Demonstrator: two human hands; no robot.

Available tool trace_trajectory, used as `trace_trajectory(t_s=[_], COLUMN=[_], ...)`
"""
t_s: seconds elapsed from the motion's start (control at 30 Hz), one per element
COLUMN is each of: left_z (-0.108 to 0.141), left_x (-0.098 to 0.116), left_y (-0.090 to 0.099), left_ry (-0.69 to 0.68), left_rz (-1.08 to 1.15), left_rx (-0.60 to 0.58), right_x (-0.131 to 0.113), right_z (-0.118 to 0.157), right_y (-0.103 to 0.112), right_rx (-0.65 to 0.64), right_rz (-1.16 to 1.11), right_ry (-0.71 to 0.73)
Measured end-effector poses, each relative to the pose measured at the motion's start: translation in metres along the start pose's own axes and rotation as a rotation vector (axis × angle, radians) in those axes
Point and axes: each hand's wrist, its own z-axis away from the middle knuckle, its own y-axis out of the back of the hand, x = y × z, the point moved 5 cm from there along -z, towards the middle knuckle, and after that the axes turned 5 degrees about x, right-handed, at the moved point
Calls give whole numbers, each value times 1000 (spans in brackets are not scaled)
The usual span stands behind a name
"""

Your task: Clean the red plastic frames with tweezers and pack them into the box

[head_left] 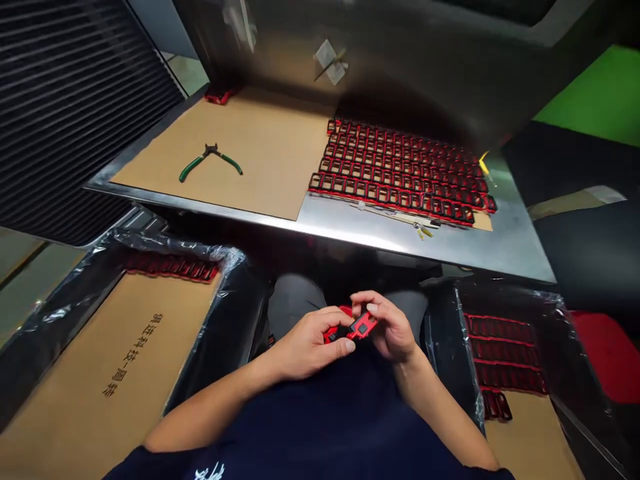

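Observation:
Above my lap, a small red and black plastic part (363,325) is held between both hands. My left hand (313,341) is closed around its left side, with the thumb along the near edge. My right hand (393,327) pinches its right end between thumb and fingers. More red and black shows under the left fingers; whether it belongs to the same piece I cannot tell. On the bench ahead, many red and black frame-shaped parts (385,167) lie in close rows. Green-handled pliers (213,155) rest spread on the cardboard sheet (270,143) to their left.
A plastic-lined bin (235,267) at left holds cardboard and a row of red parts (173,267). Another lined bin (457,333) at right contains rows of parts (505,353). The metal bench edge (345,233) runs ahead of my knees; a red stool (607,357) stands far right.

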Motion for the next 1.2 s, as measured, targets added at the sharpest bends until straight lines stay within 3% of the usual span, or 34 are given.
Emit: trace_trajectory(t_s=[0.13, 0.3, 0.4, 0.5, 0.77, 1.2], left_z=[-1, -14, -23, -31, -39, -51], left_x=[19, 21, 20, 19, 19, 20], left_y=[8, 9, 8, 5, -1, 15], left_ry=[-188, -235, -268, -270, -260, -282], left_rz=[-266, -426, -496, -511, -498, -579], left_rx=[80, 144, 136, 92, 23, 5], right_x=[5, -10, -17, -20, -16, -19], right_z=[-14, -11, -4, 2, -2, -22], right_y=[-10, 17, 26, 27, 36, 20], right_rx=[32, 110, 42, -23, 9, -9], right_rz=[-110, -14, 67, 110, 82, -1], right_ry=[-23, 89, 120, 133, 88, -61])
